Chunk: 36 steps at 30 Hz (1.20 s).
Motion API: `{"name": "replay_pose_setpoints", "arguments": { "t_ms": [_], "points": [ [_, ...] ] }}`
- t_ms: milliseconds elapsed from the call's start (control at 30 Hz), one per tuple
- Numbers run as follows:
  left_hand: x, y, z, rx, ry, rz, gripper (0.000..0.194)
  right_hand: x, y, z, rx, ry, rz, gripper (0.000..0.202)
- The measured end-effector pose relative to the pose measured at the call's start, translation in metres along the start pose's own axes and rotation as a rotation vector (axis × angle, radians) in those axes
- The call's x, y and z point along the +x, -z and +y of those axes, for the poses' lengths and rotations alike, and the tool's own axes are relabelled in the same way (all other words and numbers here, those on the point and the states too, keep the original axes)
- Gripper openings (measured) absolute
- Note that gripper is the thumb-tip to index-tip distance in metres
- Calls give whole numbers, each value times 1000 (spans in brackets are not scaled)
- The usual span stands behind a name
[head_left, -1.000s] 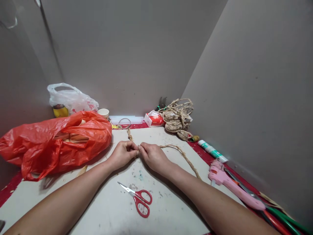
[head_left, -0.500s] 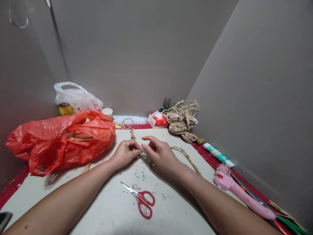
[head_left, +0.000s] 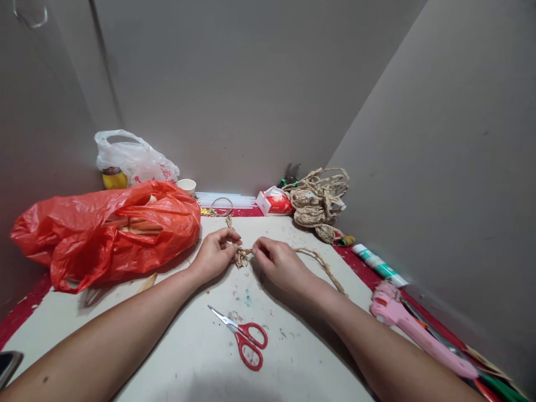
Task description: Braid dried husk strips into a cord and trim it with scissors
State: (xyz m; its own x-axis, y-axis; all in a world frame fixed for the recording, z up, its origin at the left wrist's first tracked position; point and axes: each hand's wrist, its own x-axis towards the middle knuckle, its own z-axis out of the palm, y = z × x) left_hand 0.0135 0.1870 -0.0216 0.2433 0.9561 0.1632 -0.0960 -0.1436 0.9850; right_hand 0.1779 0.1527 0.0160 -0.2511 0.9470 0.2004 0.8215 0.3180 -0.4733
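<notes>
Knotted cord (head_left: 242, 258) noted just beyond the scissors (head_left: 238, 329), between the two hands. Its left part is pinched by thumb and fingertips of the left hand (head_left: 214, 254); the strand at its right is gripped between thumb and bent forefinger of the right hand (head_left: 280, 263). Hands are set close together, presumably so that the short stretch between can be steadied and finely handled. A longer twisted tail (head_left: 322, 262) is seen beyond the scissors and to their right; whether it is joined to the knot cannot be told, the view being blocked by the right hand.

Scissors are laid down, blades seemingly closed, probably so placed for quick reach.

Cord: tan, rough, fibrous; knot lumpy, with small loops. Similar-looking hanks (head_left: 310, 205) are heaped far beyond the scissors, to the right, likely kept at the edge to spare working room. Red plastic bag (head_left: 75, 229), thin, glossy, crumpled, is rested beyond the scissors to the left; stiff, straw-like strips (head_left: 136, 225) are exposed at its gap. Pink glue gun (head_left: 435, 349), smooth and moulded, is parked right of the scissors, perhaps out of the hands' way. Beneath the scissors a pale, stained sheet (head_left: 184, 352) is spread, apparently as protection for the red surface (head_left: 29, 301) below.
</notes>
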Motion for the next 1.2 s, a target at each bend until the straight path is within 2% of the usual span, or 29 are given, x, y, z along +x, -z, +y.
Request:
{"name": "replay_pose_setpoints", "arguments": {
  "t_ms": [100, 167, 267, 433, 600, 700, 867, 1067, 1200],
  "points": [
    [3, 4, 0, -2, 0, 99, 16, 0, 0, -1, 43, -23, -28, 19],
    [4, 6, 0, 22, 11, 107, 17, 0, 0, -1, 63, -32, -56, 20],
    [1, 5, 2, 107, 44, 55, 25, 2, -2, 1, 131, -46, -97, 20],
    [-7, -2, 9, 219, 74, -95, 41, 2, -4, -1, 301, -72, -135, 22],
    [-9, -5, 14, 201, 154, -150, 38, -3, -11, -9, 401, -46, -152, 26],
    [-8, -5, 14, 153, 232, -142, 29, -6, -17, -11, 381, 12, -105, 25],
    [-8, -4, 16, 130, 276, -127, 23, -8, -20, -10, 264, 91, -58, 22],
    [-8, 0, 14, 111, 289, -163, 25, -9, -14, -15, 177, 141, -54, 25],
    [-8, -2, 11, 141, 238, -110, 24, -11, -8, -17, 39, 107, -99, 25]
  ]
}}
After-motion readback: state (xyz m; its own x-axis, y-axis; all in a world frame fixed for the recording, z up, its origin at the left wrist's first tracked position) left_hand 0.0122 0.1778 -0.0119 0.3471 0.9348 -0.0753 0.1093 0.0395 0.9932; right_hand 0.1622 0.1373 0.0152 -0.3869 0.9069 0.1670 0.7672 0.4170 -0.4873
